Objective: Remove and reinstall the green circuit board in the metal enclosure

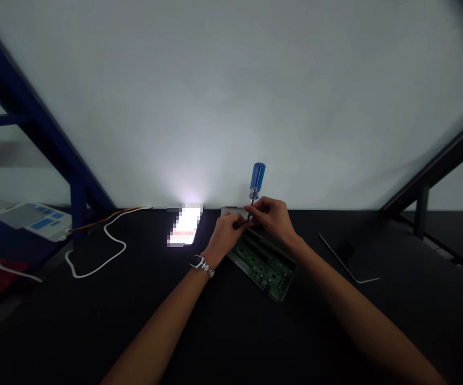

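A green circuit board (264, 263) in a flat metal tray lies on the black table (223, 331) in front of me. My right hand (274, 216) is closed round the shaft of a blue-handled screwdriver (256, 182), which stands upright over the board's far end. My left hand (225, 232), with a watch on the wrist, rests on the board's far left corner with its fingers curled, pinched against the screwdriver's tip. What lies under the fingertips is hidden.
A brightly lit phone screen (185, 225) lies left of the board. A white cable (103, 251) loops across the table's left side. A thin metal rod (346, 262) lies to the right. Blue frame posts (77, 198) stand at left, a dark frame post (419, 214) at right.
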